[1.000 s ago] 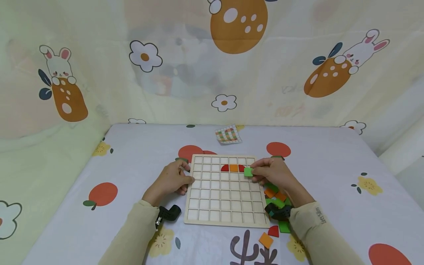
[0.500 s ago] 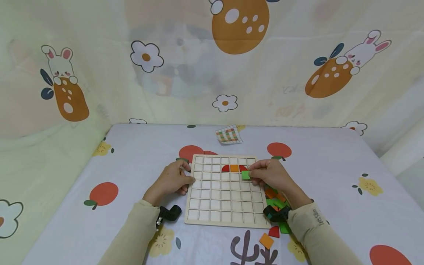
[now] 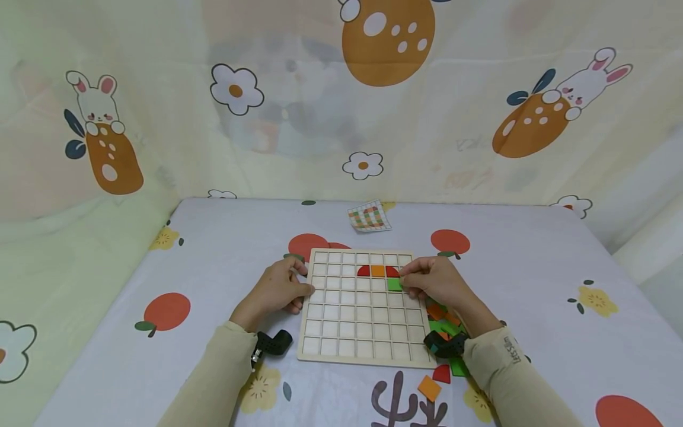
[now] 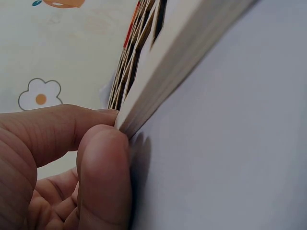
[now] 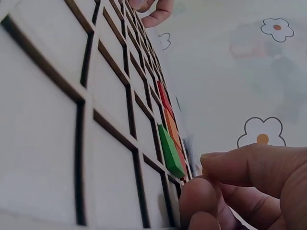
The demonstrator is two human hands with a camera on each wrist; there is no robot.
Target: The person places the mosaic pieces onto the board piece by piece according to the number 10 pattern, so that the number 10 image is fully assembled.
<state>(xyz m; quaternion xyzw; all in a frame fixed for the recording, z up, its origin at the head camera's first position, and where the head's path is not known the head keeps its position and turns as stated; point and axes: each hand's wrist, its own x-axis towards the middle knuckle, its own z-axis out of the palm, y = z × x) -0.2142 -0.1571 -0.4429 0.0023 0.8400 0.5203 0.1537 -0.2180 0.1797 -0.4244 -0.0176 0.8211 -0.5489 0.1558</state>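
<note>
A wooden grid board (image 3: pixel 347 314) lies flat on the table. My left hand (image 3: pixel 273 290) holds its left edge; in the left wrist view, the thumb (image 4: pixel 104 167) and index finger meet the rim. A green square tile (image 3: pixel 395 284) lies over a cell near the right side, slightly raised and tilted in the right wrist view. Thumb and index finger of my right hand (image 3: pixel 440 281) are bent close beside its right end, with no tile seen between the tips. Behind it sit a red rounded piece (image 3: pixel 364 271), an orange square (image 3: pixel 377 271) and another red piece (image 3: pixel 392 271).
Loose green and orange tiles (image 3: pixel 444 325) are heaped right of the board, partly under my right wrist. An orange tile (image 3: pixel 429 388) and a red piece (image 3: pixel 441 373) lie near the front right corner. A small pattern card (image 3: pixel 369 217) lies behind the board.
My right hand has moved slightly left with the green tile, which has then come down onto the grid and left the fingertips. The left hand has stayed at the board's edge.
</note>
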